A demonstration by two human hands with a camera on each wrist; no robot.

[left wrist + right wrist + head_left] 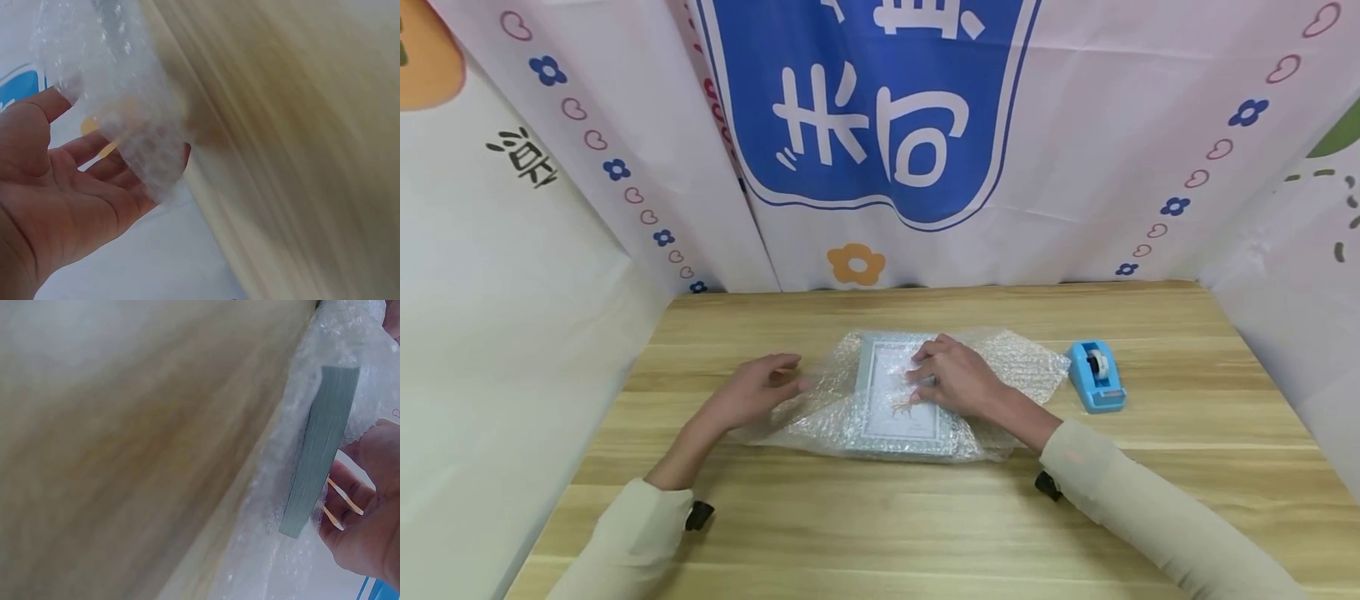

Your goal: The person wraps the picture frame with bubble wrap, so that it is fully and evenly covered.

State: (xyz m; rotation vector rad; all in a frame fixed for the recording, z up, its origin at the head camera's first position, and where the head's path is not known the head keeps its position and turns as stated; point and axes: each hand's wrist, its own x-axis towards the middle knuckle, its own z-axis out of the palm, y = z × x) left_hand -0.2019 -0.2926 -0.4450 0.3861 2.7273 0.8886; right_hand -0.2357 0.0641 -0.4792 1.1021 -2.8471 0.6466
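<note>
A pale blue-green picture frame (868,392) lies face up on a sheet of clear bubble wrap (1030,367), whose ends spread out left and right. My right hand (958,379) rests its fingertips on the front of the frame. In the right wrist view, the frame's side (322,450) shows with wrap around it and the right hand (369,506) against its face. At the wrap's left end, my left hand (756,390) has thumb and fingers apart. The left wrist view shows that left hand (81,194) with fingers behind the wrap's edge (147,137), touching it.
A blue tape dispenser (1096,375) with a roll of tape stands right of the wrap, beside its right tip. Everything lies on a wood-grain table (865,525). A printed cloth (1075,167) hangs behind, and white sheets close in both sides.
</note>
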